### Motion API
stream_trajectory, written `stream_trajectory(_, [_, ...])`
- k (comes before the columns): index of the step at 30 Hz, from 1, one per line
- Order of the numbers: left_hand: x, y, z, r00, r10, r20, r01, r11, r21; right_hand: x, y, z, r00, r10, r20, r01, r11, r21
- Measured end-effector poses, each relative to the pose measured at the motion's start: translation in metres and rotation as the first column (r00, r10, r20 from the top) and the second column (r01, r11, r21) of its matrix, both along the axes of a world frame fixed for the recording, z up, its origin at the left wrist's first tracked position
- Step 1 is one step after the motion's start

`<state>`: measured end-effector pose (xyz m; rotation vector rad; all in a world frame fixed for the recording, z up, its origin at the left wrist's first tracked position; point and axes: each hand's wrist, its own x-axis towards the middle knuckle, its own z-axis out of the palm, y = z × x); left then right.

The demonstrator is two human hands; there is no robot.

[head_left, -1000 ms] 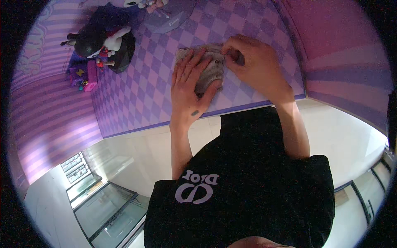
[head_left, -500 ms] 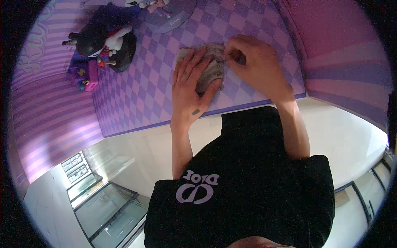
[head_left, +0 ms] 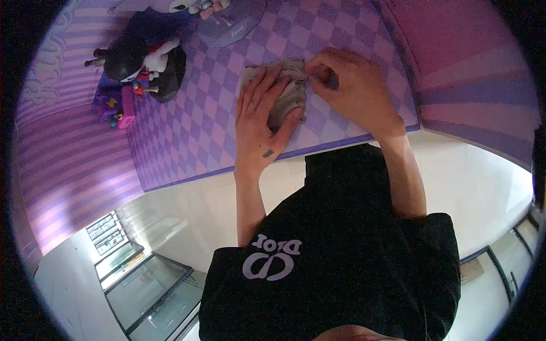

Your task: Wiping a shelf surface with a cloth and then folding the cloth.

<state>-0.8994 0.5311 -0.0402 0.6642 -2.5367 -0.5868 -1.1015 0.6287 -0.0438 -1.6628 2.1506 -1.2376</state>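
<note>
A grey cloth [head_left: 289, 105], folded and wrinkled, lies on a purple-and-pink diamond-patterned surface [head_left: 193, 122]. Flat over its left part rests my left hand [head_left: 259, 122], fingers stretched out and thumb spread along the near side. My right hand [head_left: 357, 91] is closed in a pinch at the cloth's right edge, thumb and forefinger meeting there. The cloth's edge between those fingertips is mostly hidden.
At the far left stands a black-hooded figurine [head_left: 128, 59] on a dark base. Behind it to the right is a pale figurine [head_left: 207, 8] on a round base. Small pink-and-purple blocks [head_left: 126, 108] sit beside the striped left wall [head_left: 74, 159]. A pink wall [head_left: 466, 68] rises at right.
Both hands stay nearly where they were on the cloth. The whole view has shifted very slightly.
</note>
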Motion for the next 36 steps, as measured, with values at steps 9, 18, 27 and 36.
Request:
stream_trajectory(9, [0.0,0.0,0.004,0.999,-0.028,0.028,0.028,0.999,-0.015,-0.001,-0.003,-0.006,0.999,-0.012,-0.034,0.012,1.0,0.003])
stream_trajectory(18, [0.001,0.001,0.003,1.0,-0.017,0.009,0.018,1.0,-0.005,-0.001,-0.001,-0.006,1.0,-0.002,0.027,0.003,1.0,-0.028])
stream_trajectory(27, [0.002,-0.001,-0.004,1.0,-0.03,-0.006,0.03,1.0,-0.005,0.001,-0.001,-0.008,0.999,-0.03,-0.035,0.029,0.999,-0.031])
stream_trajectory(36, [0.02,0.011,0.014,0.984,0.054,0.168,-0.025,0.986,-0.167,0.002,0.002,0.003,0.98,-0.003,0.199,-0.002,1.0,0.024])
